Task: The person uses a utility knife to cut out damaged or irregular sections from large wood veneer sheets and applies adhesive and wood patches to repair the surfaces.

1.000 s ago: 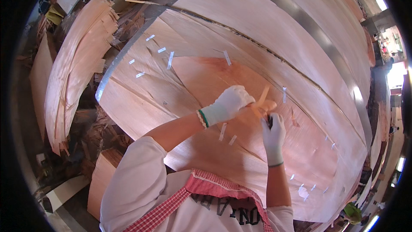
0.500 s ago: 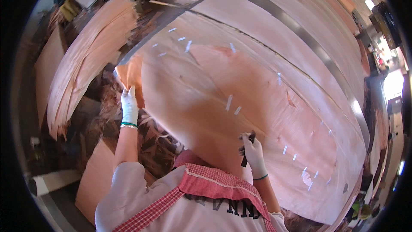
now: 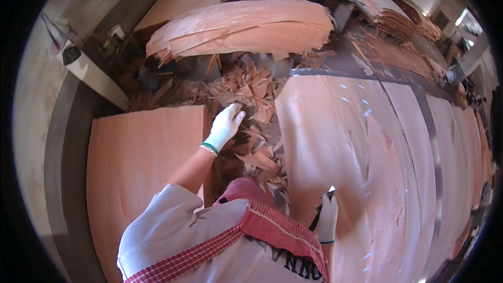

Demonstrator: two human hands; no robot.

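My left hand point(image 3: 226, 124), in a white glove with a green cuff, is held over the scrap-strewn floor between two stacks. Its thumb stands apart from the loosely bent fingers, and nothing shows in it. My right hand point(image 3: 328, 217), also gloved, is closed round a black utility knife point(image 3: 316, 217) with a bright tip. It is over the near part of a large pale wood veneer sheet point(image 3: 314, 141) on the right-hand stack. Short white tape strips point(image 3: 367, 112) are stuck across the veneer there.
A stack of veneer point(image 3: 149, 162) stands at my left. Torn veneer scraps point(image 3: 251, 86) cover the floor between the stacks. Farther off, a drooping veneer pile point(image 3: 241, 26) lies crosswise. A dark metal strip point(image 3: 430, 141) runs along the right-hand sheets.
My view has swung left. My left hand has let go of the orange veneer piece at the sheet's edge and moved away over the floor. My right hand still holds the knife.
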